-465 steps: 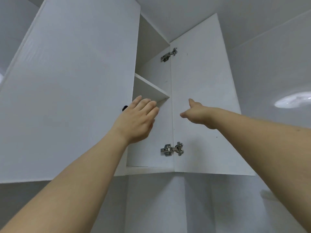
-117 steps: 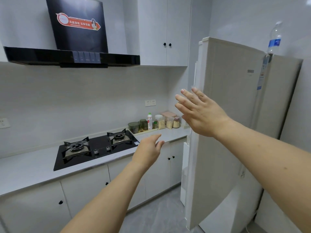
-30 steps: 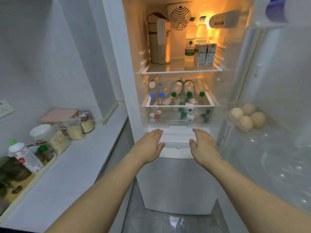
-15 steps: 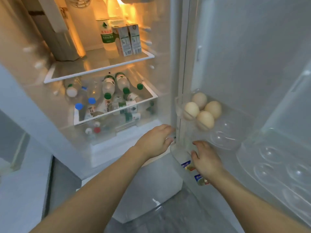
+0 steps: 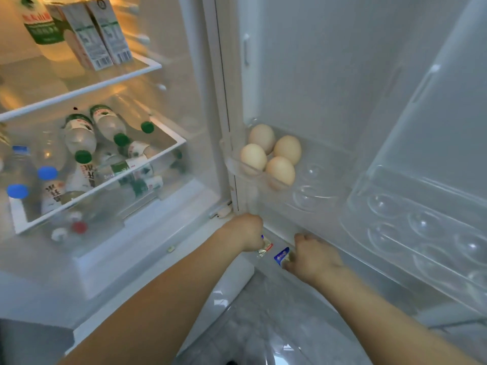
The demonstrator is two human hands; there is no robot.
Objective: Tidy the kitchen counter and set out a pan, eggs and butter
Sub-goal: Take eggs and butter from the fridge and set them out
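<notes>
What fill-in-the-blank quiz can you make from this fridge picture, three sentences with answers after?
1. The door tray holds ____ eggs.
2. The left hand and the right hand each reach into the door shelf ____ the eggs, where small butter packets lie.
3. The two milk cartons stand on the ____ shelf inside the fridge.

Answers: four; below; upper

Clear glossy plastic egg tray (image 5: 311, 180) holds matt-shelled eggs (image 5: 280, 170); butter packets (image 5: 281, 255) look foil-shiny; milk cartons (image 5: 97, 32) are printed card.
</notes>
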